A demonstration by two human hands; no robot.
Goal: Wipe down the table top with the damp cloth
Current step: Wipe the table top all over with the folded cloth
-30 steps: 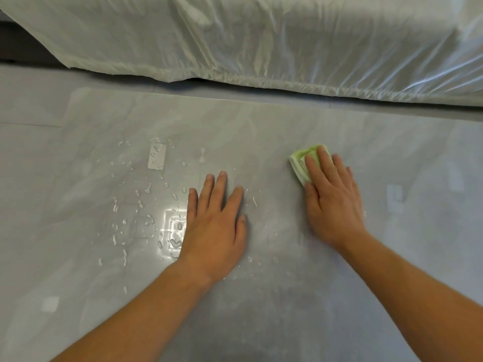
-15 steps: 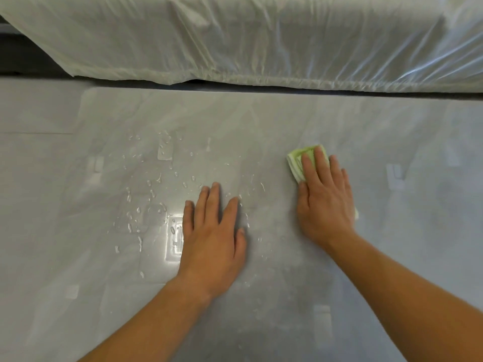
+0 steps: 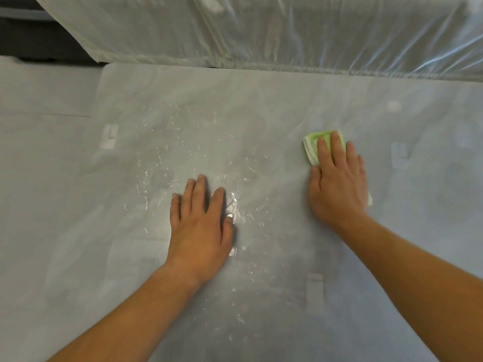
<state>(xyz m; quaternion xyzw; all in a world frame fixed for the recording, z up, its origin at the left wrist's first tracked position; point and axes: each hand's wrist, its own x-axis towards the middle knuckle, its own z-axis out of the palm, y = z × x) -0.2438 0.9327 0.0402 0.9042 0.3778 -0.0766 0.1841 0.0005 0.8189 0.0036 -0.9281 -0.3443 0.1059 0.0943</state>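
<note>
Cloth (image 3: 312,147) lying under the right hand (image 3: 337,181) on the wet table (image 3: 261,95).
Both hands are pressing flat, fingers straight; left hand (image 3: 201,226) is lying bare among droplets (image 3: 156,176).

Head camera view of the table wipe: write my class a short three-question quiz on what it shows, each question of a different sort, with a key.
1. Which hand presses the green cloth onto the table top?
2. True or false: the left hand lies flat on the table top, fingers straight, holding nothing.
3. The water droplets lie mostly: A) right of the cloth; B) around and left of the left hand; C) nowhere, the top is dry.
Key: 1. the right hand; 2. true; 3. B.
</note>
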